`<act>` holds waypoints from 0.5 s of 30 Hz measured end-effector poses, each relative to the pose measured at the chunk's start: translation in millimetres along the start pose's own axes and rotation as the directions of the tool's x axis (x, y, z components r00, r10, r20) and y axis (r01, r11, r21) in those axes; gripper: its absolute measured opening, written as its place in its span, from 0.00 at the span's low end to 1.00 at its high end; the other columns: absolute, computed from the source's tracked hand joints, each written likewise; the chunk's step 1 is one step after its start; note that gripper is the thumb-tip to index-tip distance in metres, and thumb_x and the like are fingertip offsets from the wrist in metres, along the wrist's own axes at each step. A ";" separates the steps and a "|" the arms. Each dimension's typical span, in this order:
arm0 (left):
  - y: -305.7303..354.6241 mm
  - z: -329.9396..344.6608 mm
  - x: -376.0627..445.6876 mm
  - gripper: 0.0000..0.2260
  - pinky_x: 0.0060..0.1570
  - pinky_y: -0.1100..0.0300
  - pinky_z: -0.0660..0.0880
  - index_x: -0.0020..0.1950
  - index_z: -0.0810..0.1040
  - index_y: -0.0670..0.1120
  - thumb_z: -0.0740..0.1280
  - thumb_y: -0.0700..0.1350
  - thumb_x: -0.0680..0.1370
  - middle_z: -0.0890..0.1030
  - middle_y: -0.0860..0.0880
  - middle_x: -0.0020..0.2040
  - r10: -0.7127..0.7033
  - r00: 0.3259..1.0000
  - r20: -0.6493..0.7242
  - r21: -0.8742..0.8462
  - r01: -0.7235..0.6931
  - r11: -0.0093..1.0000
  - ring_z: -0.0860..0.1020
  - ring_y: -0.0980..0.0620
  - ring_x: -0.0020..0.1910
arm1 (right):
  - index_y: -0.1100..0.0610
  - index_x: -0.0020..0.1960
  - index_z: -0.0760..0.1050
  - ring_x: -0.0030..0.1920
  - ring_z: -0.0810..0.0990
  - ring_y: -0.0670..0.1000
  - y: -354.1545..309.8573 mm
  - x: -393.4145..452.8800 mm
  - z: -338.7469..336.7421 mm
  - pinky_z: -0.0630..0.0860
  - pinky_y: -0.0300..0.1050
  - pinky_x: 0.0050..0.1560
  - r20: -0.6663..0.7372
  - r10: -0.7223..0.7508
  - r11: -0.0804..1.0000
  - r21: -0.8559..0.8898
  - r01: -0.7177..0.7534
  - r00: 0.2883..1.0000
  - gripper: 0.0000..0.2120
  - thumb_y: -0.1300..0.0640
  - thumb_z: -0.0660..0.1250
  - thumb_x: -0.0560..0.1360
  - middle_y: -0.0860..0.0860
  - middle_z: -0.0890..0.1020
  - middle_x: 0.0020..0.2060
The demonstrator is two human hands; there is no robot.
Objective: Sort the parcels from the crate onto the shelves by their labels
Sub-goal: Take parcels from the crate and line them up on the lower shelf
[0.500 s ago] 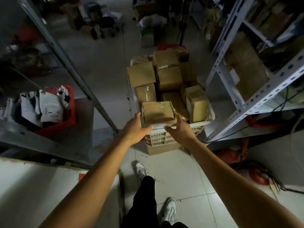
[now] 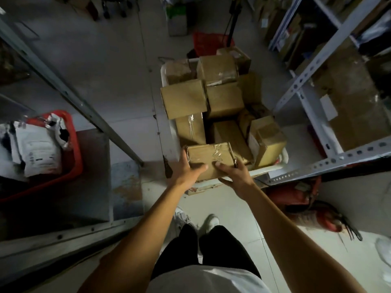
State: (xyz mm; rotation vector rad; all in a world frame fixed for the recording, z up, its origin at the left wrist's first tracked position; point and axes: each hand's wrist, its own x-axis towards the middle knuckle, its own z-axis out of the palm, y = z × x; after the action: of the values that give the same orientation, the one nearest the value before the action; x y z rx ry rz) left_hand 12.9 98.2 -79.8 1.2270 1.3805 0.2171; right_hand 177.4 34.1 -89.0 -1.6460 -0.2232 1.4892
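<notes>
Parcels crowd the white plastic crate (image 2: 169,136) at frame centre as we lift a flat, tape-wrapped brown cardboard box (image 2: 210,158) nearer than a moment ago. Our left hand (image 2: 187,169) and right hand (image 2: 234,173) clasp its near edge, thumbs on top. Pale tiled floor (image 2: 222,199); grey metal shelving (image 2: 317,85) stands at right.

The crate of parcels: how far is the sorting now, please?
Early stage. The crate is nearly full of brown parcels. Both hands, left and right, grip one taped parcel at its near edge; its label is not readable. The right shelf holds some cardboard, but whether from this job is unclear. The remaining parcels all wait.
</notes>
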 end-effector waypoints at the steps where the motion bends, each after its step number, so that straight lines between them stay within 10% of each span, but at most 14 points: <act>1: 3.6 -0.9 -2.6 0.50 0.70 0.44 0.68 0.80 0.48 0.55 0.76 0.59 0.68 0.65 0.49 0.76 0.015 0.999 -0.033 -0.002 -0.015 1.000 0.67 0.45 0.73 | 0.56 0.61 0.73 0.54 0.83 0.54 -3.8 -3.9 1.3 0.80 0.53 0.53 0.001 -0.040 0.999 0.010 0.040 0.999 0.22 0.62 0.76 0.71 0.59 0.81 0.59; 7: 31.0 -24.6 -36.7 0.31 0.41 0.63 0.76 0.64 0.63 0.54 0.78 0.54 0.69 0.77 0.57 0.52 0.163 0.967 -0.195 0.037 -0.159 0.987 0.79 0.57 0.47 | 0.53 0.70 0.70 0.58 0.82 0.53 -33.5 -39.5 -4.7 0.81 0.50 0.55 0.100 -0.418 0.898 -0.102 0.427 0.903 0.38 0.62 0.81 0.64 0.51 0.81 0.59; 11: 15.5 -8.8 -57.5 0.25 0.37 0.65 0.70 0.55 0.66 0.48 0.79 0.52 0.69 0.77 0.52 0.49 0.067 0.978 -0.200 -0.026 -0.073 0.997 0.78 0.55 0.46 | 0.39 0.71 0.68 0.73 0.65 0.42 -41.9 -49.4 -9.4 0.69 0.39 0.70 0.259 -0.543 0.628 -0.506 0.591 0.799 0.40 0.51 0.82 0.64 0.41 0.66 0.75; 15: -5.0 12.8 -72.9 0.25 0.39 0.65 0.70 0.54 0.71 0.50 0.75 0.63 0.68 0.79 0.54 0.50 -0.017 0.990 -0.141 -0.036 0.012 0.999 0.78 0.56 0.48 | 0.45 0.74 0.67 0.72 0.61 0.38 -32.6 -54.0 -12.9 0.61 0.29 0.69 0.359 -0.558 0.428 -0.648 0.630 0.748 0.39 0.53 0.80 0.67 0.45 0.62 0.77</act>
State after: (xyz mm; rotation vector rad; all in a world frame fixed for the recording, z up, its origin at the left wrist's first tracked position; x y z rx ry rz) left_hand 0.7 35.3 -42.3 1.1904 1.5008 0.3220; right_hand 187.7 12.5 -29.1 -1.7891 -1.5050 0.9088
